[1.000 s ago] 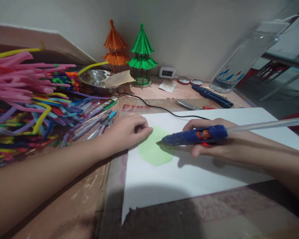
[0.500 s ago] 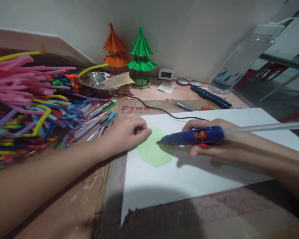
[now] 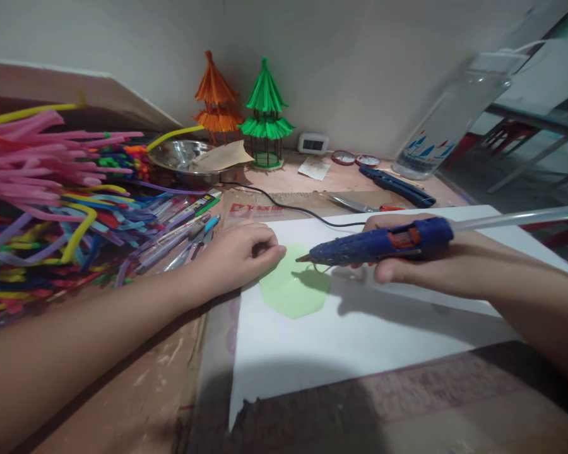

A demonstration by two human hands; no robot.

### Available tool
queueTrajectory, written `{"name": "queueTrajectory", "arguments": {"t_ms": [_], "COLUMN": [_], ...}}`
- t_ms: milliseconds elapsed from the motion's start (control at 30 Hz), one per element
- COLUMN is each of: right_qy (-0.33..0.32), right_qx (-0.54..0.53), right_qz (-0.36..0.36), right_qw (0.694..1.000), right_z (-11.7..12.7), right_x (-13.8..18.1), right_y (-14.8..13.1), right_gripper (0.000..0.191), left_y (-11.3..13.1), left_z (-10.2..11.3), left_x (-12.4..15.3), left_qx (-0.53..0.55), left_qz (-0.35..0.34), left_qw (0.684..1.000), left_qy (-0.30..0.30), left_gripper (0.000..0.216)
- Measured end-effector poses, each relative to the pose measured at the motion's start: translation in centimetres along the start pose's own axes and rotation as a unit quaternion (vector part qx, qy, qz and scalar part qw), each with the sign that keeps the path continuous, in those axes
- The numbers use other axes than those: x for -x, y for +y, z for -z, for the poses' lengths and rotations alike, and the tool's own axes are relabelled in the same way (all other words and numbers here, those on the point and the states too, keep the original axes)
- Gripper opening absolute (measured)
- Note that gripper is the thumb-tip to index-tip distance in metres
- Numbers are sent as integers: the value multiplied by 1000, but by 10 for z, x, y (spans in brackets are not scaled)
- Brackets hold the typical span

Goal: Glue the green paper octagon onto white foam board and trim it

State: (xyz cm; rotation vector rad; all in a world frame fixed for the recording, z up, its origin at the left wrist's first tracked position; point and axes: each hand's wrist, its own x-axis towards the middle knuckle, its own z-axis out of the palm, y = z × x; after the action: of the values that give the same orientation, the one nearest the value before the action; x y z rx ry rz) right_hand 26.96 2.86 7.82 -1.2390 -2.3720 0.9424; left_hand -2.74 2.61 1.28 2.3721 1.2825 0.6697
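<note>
A pale green many-sided piece of paper (image 3: 296,296) lies flat on a large white sheet (image 3: 360,353). My left hand (image 3: 246,252) is closed, thumb and forefinger together at the paper's upper left edge, pressing it down. In my right hand (image 3: 407,271) is a blue hot glue gun (image 3: 373,246), held sideways with its nozzle pointing left. The nozzle hangs just above the green paper, apart from it, and its shadow falls on the paper. A small shiny spot shows near the paper's middle. A clear glue stick (image 3: 520,217) sticks out of the gun's back.
Pipe cleaners (image 3: 42,164) heap up at left, beside pens and a metal bowl (image 3: 184,157). Orange (image 3: 216,94) and green (image 3: 266,94) towers stand by the wall. Behind the sheet lie scissors (image 3: 355,203), a utility knife (image 3: 397,187) and a black cord (image 3: 288,205). A bottle (image 3: 449,120) stands back right.
My right hand has lifted the glue gun off the green paper and shifted slightly right, and the shiny spot now shows. My left hand has stayed in place.
</note>
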Motion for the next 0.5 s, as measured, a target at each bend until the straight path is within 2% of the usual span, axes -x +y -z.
{"name": "queueTrajectory", "arguments": {"t_ms": [67,233,400,500], "right_qy": [-23,-23,-57,-47], "right_qx": [6,28,28,35], "right_qz": [-3,-22,-48,-46], "right_qw": [1000,999,997,997], "right_z": [-1,-6,-11,-14], "right_x": [-1,-2,0,0], "right_y": [0,-7,-15,-16], "right_gripper": [37,38,41,39], "left_y": [0,-1,-2,-2], "left_z": [-1,-1,-1,-2], "left_x": [0,0,0,0], "left_qx": [2,3,2,1], "left_qz": [-3,1,0,3], "left_qw": [1000,1000,1000,1000], "left_qy": [1,3,2,2], "left_gripper": [33,32,32,32]}}
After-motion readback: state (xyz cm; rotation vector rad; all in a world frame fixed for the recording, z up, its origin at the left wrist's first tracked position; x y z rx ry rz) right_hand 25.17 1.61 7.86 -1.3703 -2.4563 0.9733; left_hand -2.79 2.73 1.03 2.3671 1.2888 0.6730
